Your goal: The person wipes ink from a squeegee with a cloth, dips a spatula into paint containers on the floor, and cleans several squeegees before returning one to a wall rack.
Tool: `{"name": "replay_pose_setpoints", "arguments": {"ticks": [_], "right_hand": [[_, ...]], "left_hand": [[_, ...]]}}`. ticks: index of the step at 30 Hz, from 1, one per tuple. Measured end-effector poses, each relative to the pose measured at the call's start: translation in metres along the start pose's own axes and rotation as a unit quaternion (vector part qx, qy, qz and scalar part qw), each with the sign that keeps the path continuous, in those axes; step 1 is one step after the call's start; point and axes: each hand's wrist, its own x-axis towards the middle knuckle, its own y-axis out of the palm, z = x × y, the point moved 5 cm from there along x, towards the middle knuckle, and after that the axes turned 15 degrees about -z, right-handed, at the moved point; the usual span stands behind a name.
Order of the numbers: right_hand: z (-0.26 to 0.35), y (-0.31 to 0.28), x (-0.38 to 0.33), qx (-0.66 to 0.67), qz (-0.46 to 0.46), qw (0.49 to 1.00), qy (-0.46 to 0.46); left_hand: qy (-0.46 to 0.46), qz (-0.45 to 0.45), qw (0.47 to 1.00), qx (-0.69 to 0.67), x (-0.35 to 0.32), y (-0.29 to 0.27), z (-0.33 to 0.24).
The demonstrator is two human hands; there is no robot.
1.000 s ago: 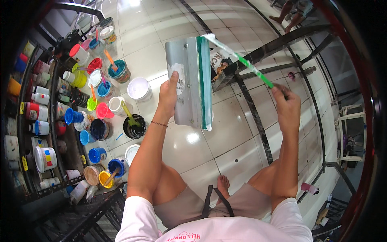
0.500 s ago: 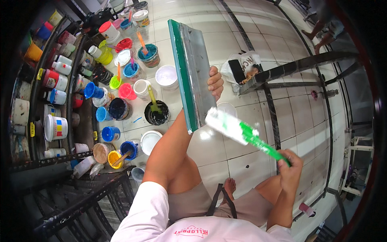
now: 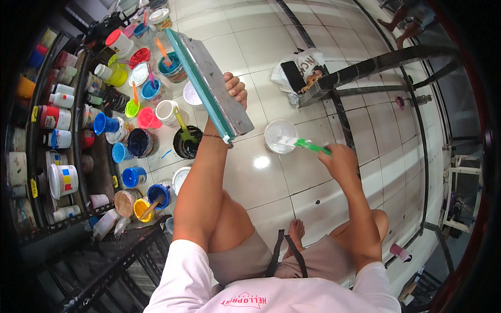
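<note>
My left hand (image 3: 236,89) is closed round the grey back of a long screen-printing squeegee (image 3: 211,78). Its green blade edge faces left, and it is held tilted above the floor. In my right hand (image 3: 339,160) is the handle of a green spatula (image 3: 311,146). The spatula's white-coated end reaches into a small white tub (image 3: 269,134) on the tiles. White paste smears the inside of that tub, and the spatula's tip blends in with it.
Several paint tubs stand at left, among them a black one (image 3: 183,147) with a yellow-green stick. Beyond them is a shelf rack (image 3: 78,172) of bottles. A phone (image 3: 293,76) lies on a white plastic bag by a black metal frame (image 3: 376,68). A person's legs (image 3: 409,23) show at far right.
My right hand has moved up and left, bringing the spatula from in front of the squeegee into the white tub. The squeegee has shifted left and tilted further.
</note>
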Motion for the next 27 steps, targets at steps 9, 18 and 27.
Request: {"name": "replay_pose_setpoints", "arguments": {"ticks": [9, 18, 27], "right_hand": [[-0.012, 0.107, 0.038, 0.167, 0.095, 0.973, 0.125], [-0.048, 0.228, -0.039, 0.233, -0.064, 0.966, 0.09], [-0.009, 0.26, -0.006, 0.494, -0.153, 0.844, 0.143]], "left_hand": [[0.021, -0.004, 1.0, 0.003, -0.014, 0.006, -0.008], [0.028, 0.007, 0.999, -0.035, -0.033, 0.017, -0.02], [0.022, 0.03, 0.999, 0.032, -0.063, 0.015, -0.035]]}}
